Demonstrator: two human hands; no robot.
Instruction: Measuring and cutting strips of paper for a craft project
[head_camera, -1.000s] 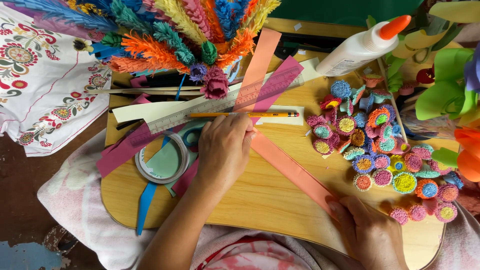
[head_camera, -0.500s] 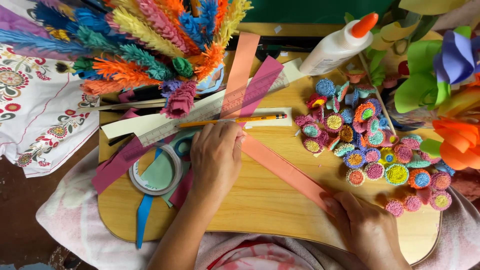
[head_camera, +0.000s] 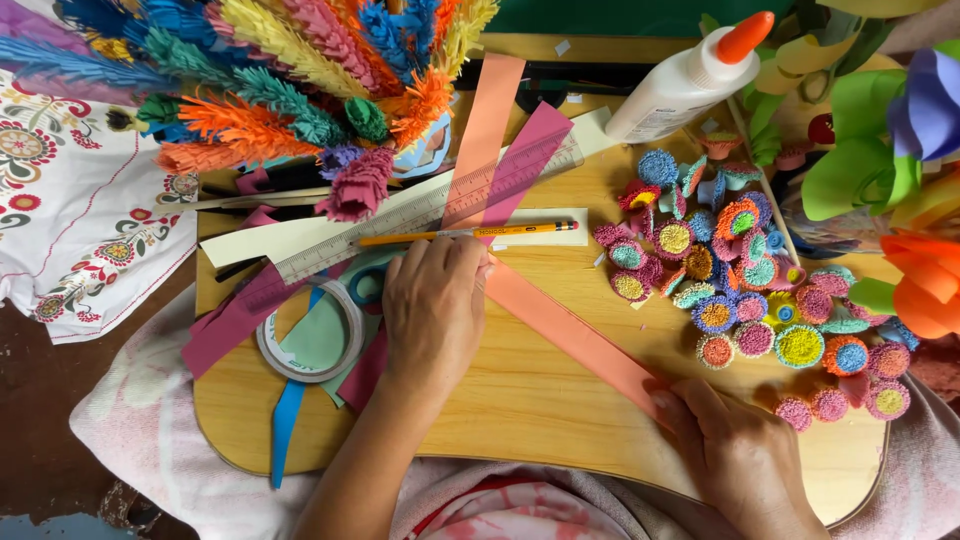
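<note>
On a wooden lap board (head_camera: 520, 400), left hand (head_camera: 435, 305) presses flat, fingers open, and right hand (head_camera: 735, 455) pinches a salmon paper strip (head_camera: 570, 330); white glue bottle (head_camera: 685, 85), orange cap, lies upper right.

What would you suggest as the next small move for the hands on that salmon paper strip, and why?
Probably the left hand should slide along the salmon strip toward the right hand, pressing it flat. The strip lies diagonally on the wooden board, pinned at its upper end by the left hand's fingers and at its lower end by the right hand, so the stretch between them is still unsmoothed.
</note>
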